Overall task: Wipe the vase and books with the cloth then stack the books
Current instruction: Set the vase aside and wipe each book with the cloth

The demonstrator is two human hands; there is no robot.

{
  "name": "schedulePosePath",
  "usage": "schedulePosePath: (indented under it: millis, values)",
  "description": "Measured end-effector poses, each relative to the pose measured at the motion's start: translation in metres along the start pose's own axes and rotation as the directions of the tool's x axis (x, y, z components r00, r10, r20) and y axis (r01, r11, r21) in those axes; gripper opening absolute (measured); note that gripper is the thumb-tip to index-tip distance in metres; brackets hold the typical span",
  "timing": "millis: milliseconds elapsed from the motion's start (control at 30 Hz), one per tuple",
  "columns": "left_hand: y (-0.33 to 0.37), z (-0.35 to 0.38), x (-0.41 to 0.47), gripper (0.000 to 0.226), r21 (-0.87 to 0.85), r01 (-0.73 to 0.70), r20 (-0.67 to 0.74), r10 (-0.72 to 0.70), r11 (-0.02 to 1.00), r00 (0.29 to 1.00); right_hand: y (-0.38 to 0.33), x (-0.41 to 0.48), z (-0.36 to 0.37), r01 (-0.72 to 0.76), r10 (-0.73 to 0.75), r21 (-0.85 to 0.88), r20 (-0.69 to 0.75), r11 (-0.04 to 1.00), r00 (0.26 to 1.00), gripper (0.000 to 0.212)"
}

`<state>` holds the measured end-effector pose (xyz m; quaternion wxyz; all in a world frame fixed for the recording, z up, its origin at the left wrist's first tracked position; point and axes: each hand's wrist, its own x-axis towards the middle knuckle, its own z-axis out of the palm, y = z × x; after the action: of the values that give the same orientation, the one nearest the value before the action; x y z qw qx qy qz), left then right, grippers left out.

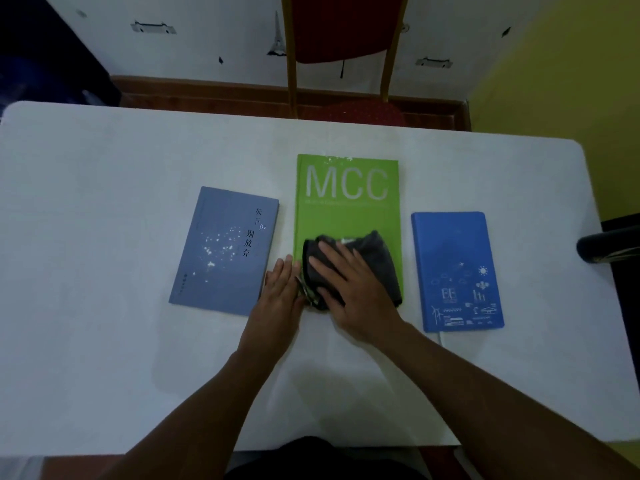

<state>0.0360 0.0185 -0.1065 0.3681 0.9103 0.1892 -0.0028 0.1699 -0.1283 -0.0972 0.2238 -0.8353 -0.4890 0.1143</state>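
Three books lie flat on the white table. A green book marked MCC is in the middle, a grey-blue book is to its left, and a bright blue notebook is to its right. A dark grey cloth lies on the lower half of the green book. My right hand presses flat on the cloth, fingers spread. My left hand rests flat against the green book's lower left edge, between it and the grey-blue book. No vase is in view.
A chair with a red seat and red back stands beyond the far table edge. A dark curved object pokes in at the right edge. A yellow wall is at the far right.
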Motion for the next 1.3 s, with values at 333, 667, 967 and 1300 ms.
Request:
schedulePosePath:
  millis: [333,667,967,1300]
  values:
    - [-0.003,0.003,0.001,0.065,0.071,-0.007,-0.039,0.009,0.997,0.999,0.041,0.023,-0.030,-0.178,0.166,-0.232,-0.067,0.956,0.984,0.053]
    - [-0.005,0.003,0.000,0.066,0.034,-0.001,-0.026,0.002,0.999,1.000,0.078,0.171,-0.050,-0.447,0.445,-0.136,-0.044,0.884,0.894,0.059]
    - [-0.004,0.002,-0.002,0.062,0.028,-0.014,-0.040,0.015,1.000,0.999,0.025,0.124,-0.015,0.027,-0.025,-0.029,0.088,0.999,0.996,0.054]
    - [-0.004,-0.001,0.000,0.066,-0.005,0.009,-0.010,-0.009,1.000,1.000,0.023,0.002,-0.032,0.165,-0.130,-0.204,0.174,0.965,0.976,0.072]
